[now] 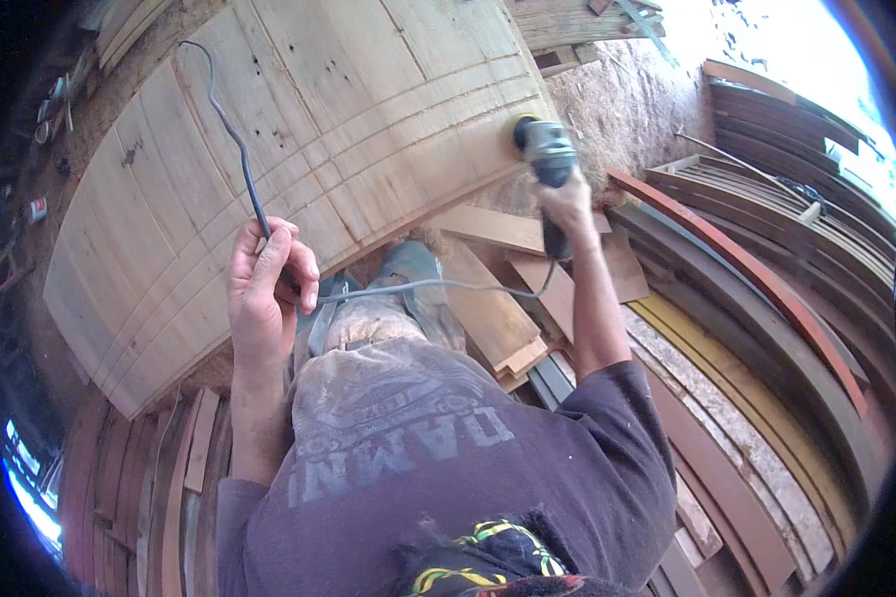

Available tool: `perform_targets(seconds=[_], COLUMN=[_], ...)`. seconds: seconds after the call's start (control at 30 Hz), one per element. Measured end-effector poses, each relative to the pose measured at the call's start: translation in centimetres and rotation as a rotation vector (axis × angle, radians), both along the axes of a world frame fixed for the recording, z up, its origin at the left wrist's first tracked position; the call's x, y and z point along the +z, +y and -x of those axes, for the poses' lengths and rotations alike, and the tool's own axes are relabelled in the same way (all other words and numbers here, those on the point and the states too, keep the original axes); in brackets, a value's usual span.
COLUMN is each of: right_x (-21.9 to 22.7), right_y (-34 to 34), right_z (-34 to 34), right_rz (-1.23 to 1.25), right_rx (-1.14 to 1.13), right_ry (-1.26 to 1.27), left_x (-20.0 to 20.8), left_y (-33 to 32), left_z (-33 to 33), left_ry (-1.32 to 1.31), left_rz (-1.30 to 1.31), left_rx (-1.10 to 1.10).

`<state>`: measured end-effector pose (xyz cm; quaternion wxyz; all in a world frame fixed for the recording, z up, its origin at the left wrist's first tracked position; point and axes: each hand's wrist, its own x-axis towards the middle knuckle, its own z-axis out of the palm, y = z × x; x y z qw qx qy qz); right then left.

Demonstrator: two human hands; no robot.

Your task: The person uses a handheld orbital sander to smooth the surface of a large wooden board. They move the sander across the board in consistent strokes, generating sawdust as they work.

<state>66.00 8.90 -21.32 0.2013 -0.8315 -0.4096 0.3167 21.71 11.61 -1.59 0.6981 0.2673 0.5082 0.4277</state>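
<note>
We find the grinder [553, 149] at the right end of the wood panel [348, 109], its round disc [521, 131] by the near corner. The right hand [570, 202] has its grip closed around the tool's body, behind the grey-green head. The left hand [269, 267] pinches the cord [237, 139] between thumb and fingers, above the panel's near edge. The cord leaves the back of the tool, crosses the person's front to the left hand, then runs up over the panel. From this angle we cannot tell whether the disc touches the wood or sits just above it.

On handling, we judge the grinder hard, stiff and fairly heavy for one hand — most of its weight likely toward the head. Dust could make the casing slippery. The body is the sound place to hold; a second hand would belong on the head's casing, well clear of the disc. We rate the cord light and pliant, best held loosely and away from the disc. The panel looks broad, stiff and probably heavy — a matter for opposite edges and two people, with splinters possible along the rim.

Loose boards [480, 298] lie beyond the panel's near edge, and long planks [757, 284] are stacked to the right.
</note>
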Motion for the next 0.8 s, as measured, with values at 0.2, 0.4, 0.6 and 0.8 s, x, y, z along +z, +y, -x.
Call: perform_targets(seconds=[0.2,0.4,0.6,0.8], right_x=[1.0,2.9,2.2,0.3], right_y=[-0.4,1.7,3.7,5.0], right_z=[20.2,17.1,8.2,2.2], right_rz=[0.219,0.197,0.231,0.193], right_rx=[0.637,0.533,0.318,0.206], right_ry=[0.028,0.025,-0.076,-0.089], left_x=[1.0,1.5,0.5,0.4], left_y=[1.1,1.2,1.1,0.2], left_z=[-1.1,0.2,-0.9,-0.5], left_ry=[0.058,0.067,0.017,-0.015], left_rz=[-0.014,-0.036,-0.005,0.000], left_rx=[-0.023,0.030,0.032,0.040])
